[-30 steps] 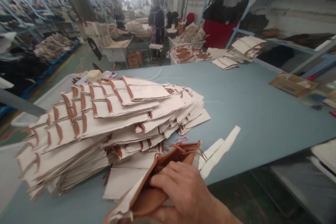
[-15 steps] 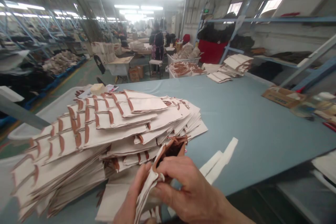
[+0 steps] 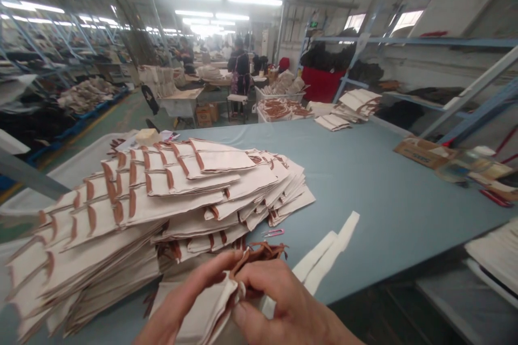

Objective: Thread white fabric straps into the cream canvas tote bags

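Observation:
A cream cloth bag (image 3: 204, 310) with brown trim is between my two hands, at the bottom middle of the head view. My right hand (image 3: 279, 302) is closed, thumb and forefinger pinching the bag's edge. Along the other side, my left hand (image 3: 182, 294) holds the bag, its fingers lying over the cloth; its thumb is not in sight. Brown cloth with loose ends (image 3: 265, 252) sticks up behind my fingers. Just beyond it lie small pink thread snips (image 3: 274, 233). A large overlapping stack of similar cream pieces (image 3: 182, 194) with brown edges spreads to the left.
White strips (image 3: 327, 256) lie on the blue-grey table (image 3: 388, 199) at right. More folded pieces (image 3: 356, 105) sit at the far edge, a cardboard box (image 3: 421, 152) at the right edge. Beyond the table stand full bins (image 3: 283, 110) and a person in an apron (image 3: 239, 73).
The bag has dropped lower and tipped, so its brown opening no longer shows. My left hand has shifted left, and the pink snips have come into clear view.

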`<state>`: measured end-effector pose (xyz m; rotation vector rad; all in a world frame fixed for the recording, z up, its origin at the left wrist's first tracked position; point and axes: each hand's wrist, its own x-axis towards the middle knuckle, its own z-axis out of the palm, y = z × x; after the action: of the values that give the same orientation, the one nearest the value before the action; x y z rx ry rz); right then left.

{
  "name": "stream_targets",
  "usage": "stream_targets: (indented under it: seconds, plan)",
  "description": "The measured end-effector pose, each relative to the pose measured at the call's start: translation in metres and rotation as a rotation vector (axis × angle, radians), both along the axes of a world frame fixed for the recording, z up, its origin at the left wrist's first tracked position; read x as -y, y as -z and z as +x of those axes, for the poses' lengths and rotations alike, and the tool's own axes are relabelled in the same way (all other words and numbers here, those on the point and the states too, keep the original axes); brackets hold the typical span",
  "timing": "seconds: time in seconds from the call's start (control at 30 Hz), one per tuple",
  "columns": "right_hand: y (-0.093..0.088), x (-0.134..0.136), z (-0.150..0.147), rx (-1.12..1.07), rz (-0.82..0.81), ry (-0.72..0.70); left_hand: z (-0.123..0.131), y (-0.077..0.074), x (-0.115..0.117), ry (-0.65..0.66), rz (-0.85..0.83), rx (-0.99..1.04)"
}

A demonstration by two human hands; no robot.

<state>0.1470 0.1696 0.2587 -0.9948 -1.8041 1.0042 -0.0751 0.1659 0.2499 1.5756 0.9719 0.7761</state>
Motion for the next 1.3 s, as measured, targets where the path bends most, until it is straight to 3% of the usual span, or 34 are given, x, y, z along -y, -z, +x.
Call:
stream_targets:
  seconds: [0.13,0.2,0.33,0.5,0.6,0.7,0.83,1.07,1.17,1.23,1.3]
  plan:
    - [0.005,0.007,-0.003,-0.03,-0.029,-0.013,-0.003,0.0,-0.005,0.029,-0.025,-0.105]
    - [0.004,0.008,-0.002,-0.049,-0.032,-0.022,0.001,0.003,-0.004,0.047,-0.075,-0.058]
    - [-0.003,0.009,0.002,-0.106,-0.086,-0.02,0.017,0.018,0.002,0.042,-0.165,0.125]
    - [-0.002,0.012,0.01,-0.106,-0.18,0.049,0.026,0.037,0.006,0.009,-0.199,0.123]
    - [0.007,0.015,0.016,-0.059,-0.145,0.036,0.027,0.038,0.009,-0.026,-0.208,0.07]
    - [0.018,0.019,0.015,-0.028,-0.102,0.111,0.035,0.034,0.016,-0.099,-0.196,0.049]
    - [0.023,0.019,0.008,-0.114,-0.148,0.15,0.049,0.032,0.021,-0.167,-0.176,0.025]
    - [0.024,0.014,0.009,-0.161,-0.201,0.052,0.056,0.047,0.021,-0.212,-0.342,0.278]
    - [0.029,0.014,0.01,-0.127,-0.171,0.048,0.055,0.044,0.024,-0.295,-0.28,0.162]
    - [0.032,0.013,0.009,-0.086,-0.137,0.089,0.053,0.037,0.027,-0.374,-0.142,-0.035]
    - [0.036,0.013,0.006,-0.048,-0.069,0.154,0.051,0.029,0.03,-0.369,-0.022,-0.201]
